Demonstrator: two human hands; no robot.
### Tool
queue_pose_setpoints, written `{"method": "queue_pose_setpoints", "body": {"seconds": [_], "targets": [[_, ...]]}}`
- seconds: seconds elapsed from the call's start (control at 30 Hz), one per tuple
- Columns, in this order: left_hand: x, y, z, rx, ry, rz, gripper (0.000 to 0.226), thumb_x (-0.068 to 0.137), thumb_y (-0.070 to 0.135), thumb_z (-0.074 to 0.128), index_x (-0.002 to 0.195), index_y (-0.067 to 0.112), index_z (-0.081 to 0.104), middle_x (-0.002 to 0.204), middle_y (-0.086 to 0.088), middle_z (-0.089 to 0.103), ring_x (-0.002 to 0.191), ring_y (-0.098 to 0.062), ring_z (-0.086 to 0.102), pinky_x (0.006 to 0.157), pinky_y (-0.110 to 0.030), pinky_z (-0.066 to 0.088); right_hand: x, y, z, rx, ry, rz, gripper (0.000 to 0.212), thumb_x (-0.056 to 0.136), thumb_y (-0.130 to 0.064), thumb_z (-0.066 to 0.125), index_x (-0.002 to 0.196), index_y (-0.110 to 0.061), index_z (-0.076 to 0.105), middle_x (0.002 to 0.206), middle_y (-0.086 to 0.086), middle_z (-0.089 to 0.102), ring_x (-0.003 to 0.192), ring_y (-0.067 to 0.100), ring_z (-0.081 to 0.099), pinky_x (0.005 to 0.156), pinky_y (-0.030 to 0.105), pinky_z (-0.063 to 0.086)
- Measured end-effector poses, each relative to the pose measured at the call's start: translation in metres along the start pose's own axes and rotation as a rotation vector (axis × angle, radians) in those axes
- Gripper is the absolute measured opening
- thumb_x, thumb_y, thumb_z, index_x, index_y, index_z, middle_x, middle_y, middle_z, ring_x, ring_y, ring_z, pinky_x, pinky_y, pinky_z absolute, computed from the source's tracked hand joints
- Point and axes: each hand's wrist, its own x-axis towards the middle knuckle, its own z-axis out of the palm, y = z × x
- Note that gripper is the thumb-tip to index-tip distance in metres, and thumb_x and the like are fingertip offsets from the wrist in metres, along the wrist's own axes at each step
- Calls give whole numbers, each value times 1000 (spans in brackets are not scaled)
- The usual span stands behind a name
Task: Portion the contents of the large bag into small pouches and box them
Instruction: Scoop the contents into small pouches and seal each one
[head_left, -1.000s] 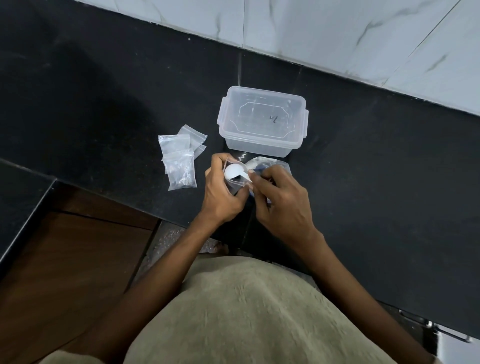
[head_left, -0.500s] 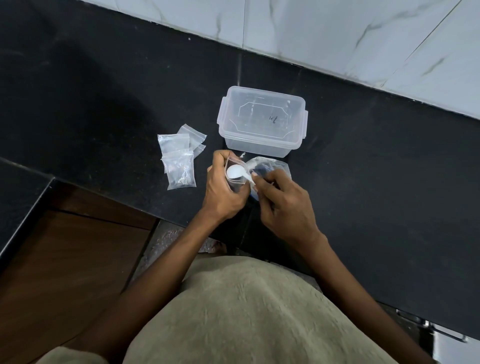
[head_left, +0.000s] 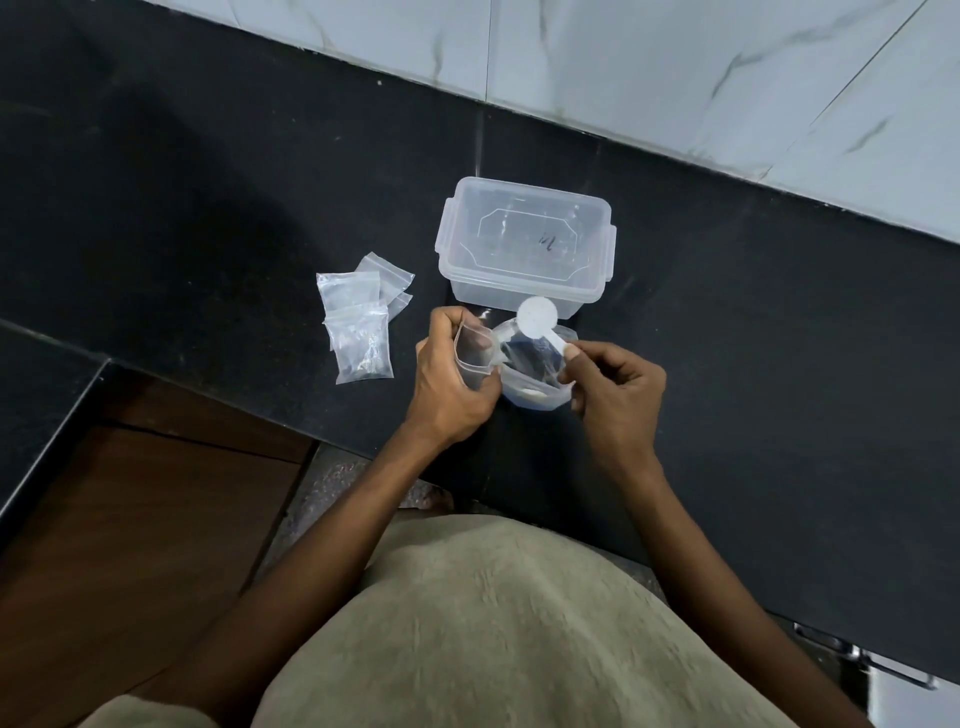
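While left hand (head_left: 451, 379) grips pouch (head_left: 475, 353) | right hand (head_left: 613, 387) pinches scoop (head_left: 540, 322) beside it

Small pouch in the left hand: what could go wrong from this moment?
1. The left hand grips the small pouch by its sides; if the mouth sags shut, the next scoop could spill on the black counter.
2. The right hand pinches only the handle tip of the white scoop, so it could tilt or slip.
3. The large bag stands open with no hand holding it; a nudge may tip it.
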Motion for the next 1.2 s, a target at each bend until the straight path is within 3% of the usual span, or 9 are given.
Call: {"method": "queue_pose_setpoints", "body": {"seconds": [0.1,0.23,0.37,0.5,0.67,0.77,0.87,1.0,1.2], "targets": [[1,3,-3,-72,-10,2,45,74,10,63,114,2,46,98,8,58,93,-14,60,88,-40,52,1,9,-8,-435,52,-77,12,89,-13,70,91,-15,81,80,-4,76,66,15,67,62,33,57],[1,5,-2,-292,-72,-33,60,62,-5,46,122,-5,42,100,-5,56,99,-24,56,95,-39,47,1,15,-6,-916,-65,-114,19,88,-27,63,82,-17,77,80,0,71,69,23,64,60,29,45],[1,7,0,-468,-104,-78,70,60,-3,40,130,-8,37,110,-30,53,107,-45,51,102,-55,41,2,8,2,-1007,-93,-103,29,92,-40,61,100,-17,77,92,3,74,77,25,68,63,30,44],[8,12,-4,-656,-102,-125,66,61,8,41,126,-3,38,119,-32,51,116,-40,51,107,-48,43,2,-6,0,-1078,66,-149,32,91,-47,60,95,-20,77,86,2,71,71,26,65,59,28,39],[17,21,-7,-756,-110,-195,49,64,2,34,110,-4,51,109,-18,56,105,-30,56,94,-31,49,5,-19,3,-980,164,-285,27,86,-37,66,101,-18,78,92,2,69,85,22,59,59,27,38],[17,28,-8,-794,-174,-205,48,64,3,34,109,-2,50,104,-14,55,99,-20,57,89,-27,48,7,-25,8,-629,-22,-322,30,87,-30,72,113,-18,76,105,-4,71,97,14,60,72,26,48],[15,33,-7,-855,-261,-216,45,62,1,33,106,4,43,100,-9,46,96,-16,53,88,-27,45,9,-32,16,-241,-229,-182,28,87,-15,78,115,-13,75,100,-5,73,90,9,67,76,17,51],[17,31,-10,-717,-327,-223,41,62,9,42,103,7,40,103,-10,38,99,-23,39,86,-29,39,8,-33,21,-176,-242,-136,9,89,-10,76,96,-15,78,88,-8,75,80,10,70,70,17,53],[17,21,-15,-664,-238,-268,23,79,14,68,98,7,56,91,0,61,87,-12,56,76,-20,47,13,-26,17,-159,-200,-91,7,90,-9,75,92,-16,76,84,-8,73,76,9,68,68,20,53]]}}
